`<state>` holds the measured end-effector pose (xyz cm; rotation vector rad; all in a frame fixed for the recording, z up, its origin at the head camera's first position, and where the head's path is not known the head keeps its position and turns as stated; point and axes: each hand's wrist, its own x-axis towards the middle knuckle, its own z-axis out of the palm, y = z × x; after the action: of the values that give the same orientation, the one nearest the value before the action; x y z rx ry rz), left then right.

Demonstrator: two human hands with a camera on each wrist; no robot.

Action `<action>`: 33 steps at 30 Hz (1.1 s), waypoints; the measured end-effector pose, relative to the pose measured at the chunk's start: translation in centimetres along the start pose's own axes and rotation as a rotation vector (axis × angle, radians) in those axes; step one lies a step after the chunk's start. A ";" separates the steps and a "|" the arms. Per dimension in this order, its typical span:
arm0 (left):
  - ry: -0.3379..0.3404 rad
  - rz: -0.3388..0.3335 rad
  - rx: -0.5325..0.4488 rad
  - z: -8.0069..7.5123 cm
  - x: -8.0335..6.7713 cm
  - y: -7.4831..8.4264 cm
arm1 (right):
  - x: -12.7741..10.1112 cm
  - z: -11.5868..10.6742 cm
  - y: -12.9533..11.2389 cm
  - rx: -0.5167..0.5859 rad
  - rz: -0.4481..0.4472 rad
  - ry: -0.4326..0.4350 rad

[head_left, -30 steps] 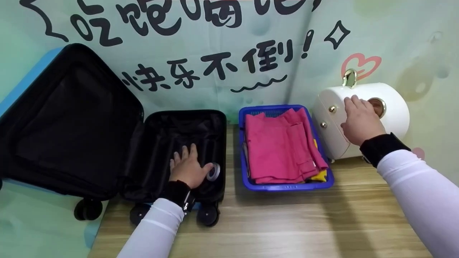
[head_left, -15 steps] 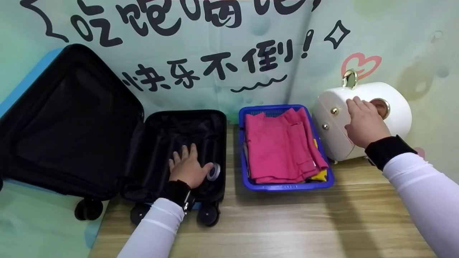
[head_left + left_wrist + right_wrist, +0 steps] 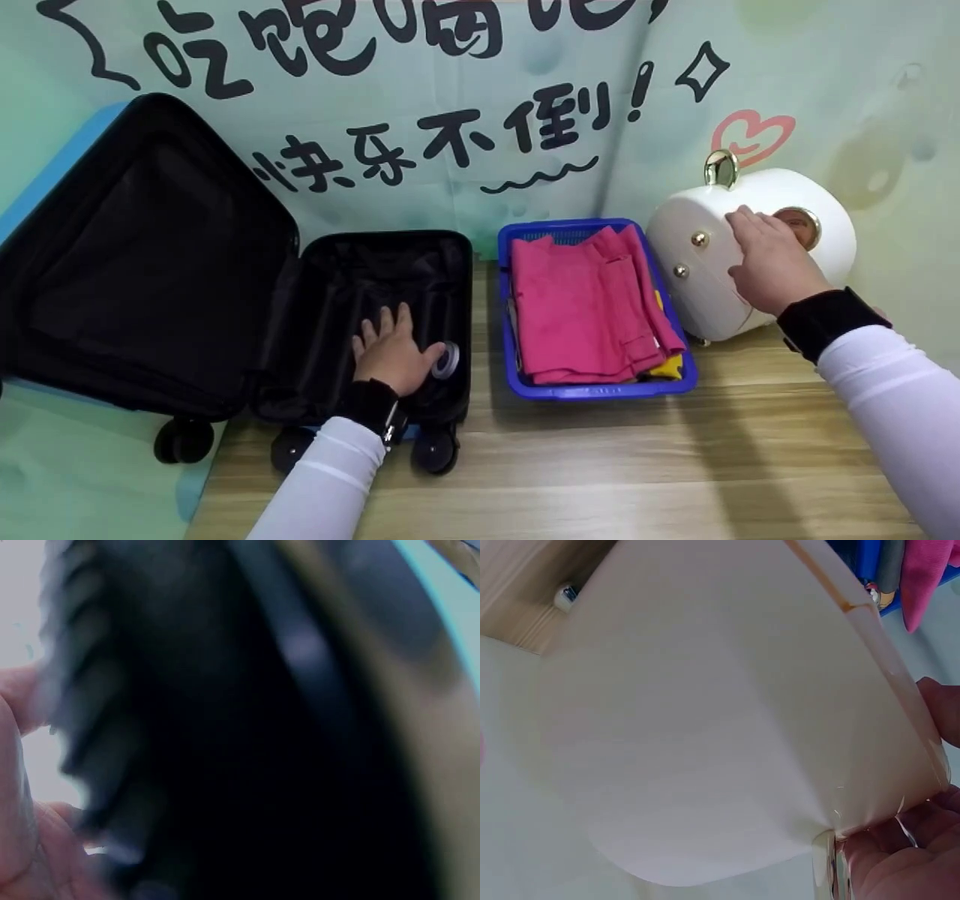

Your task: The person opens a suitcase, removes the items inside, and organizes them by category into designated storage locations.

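The left hand (image 3: 391,354) is resting inside the lower half of the open black suitcase (image 3: 360,300), low and left of centre in the head view. Its fingers are lying spread and nearly straight on the dark lining, and the thumb is reaching out to touch a small roll of clear tape (image 3: 447,359) lying just to the right of the hand. The left wrist view is showing only blurred dark lining and the edge of a finger, so nothing further can be read from it.

The suitcase lid (image 3: 142,255) is standing tilted back against the wall at the left of the frame, and the suitcase wheels (image 3: 435,450) are sitting on the near edge of the wooden table (image 3: 600,465).

The right hand (image 3: 772,259) is lying on top of the white rounded case (image 3: 712,262) at the right of the frame. Its fingers are held together and curving over the upper surface of the case towards a gold-rimmed round fitting (image 3: 801,223). In the right wrist view the fingers (image 3: 930,825) are wrapping over the edge of the case at the lower right. A gold loop (image 3: 721,168) is standing on top of the case, and two gold studs (image 3: 690,255) are showing on its front face.

Between the suitcase and the case, a blue basket (image 3: 600,388) is standing on the table, just beside each. It is holding a folded pink cloth (image 3: 585,307) with a yellow item (image 3: 667,367) showing beneath its lower right corner. The printed wall (image 3: 480,112) with black characters is rising directly behind all three.
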<state>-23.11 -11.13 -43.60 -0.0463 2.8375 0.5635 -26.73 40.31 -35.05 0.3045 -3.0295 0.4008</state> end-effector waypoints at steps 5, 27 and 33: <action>-0.005 0.000 -0.004 0.1 0.0 -0.1 | -0.5 -0.4 0.5 0.008 -0.014 0.026; -0.005 -0.008 -0.021 0.4 -0.4 -0.4 | 2.4 1.3 -0.7 -0.084 0.062 0.189; -0.006 -0.022 -0.020 0.1 -0.4 -0.6 | 2.0 1.4 0.2 -0.004 0.050 0.224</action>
<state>-22.61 -11.65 -43.83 -0.0792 2.8219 0.5858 -28.82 39.72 -36.25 0.1716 -2.8226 0.4025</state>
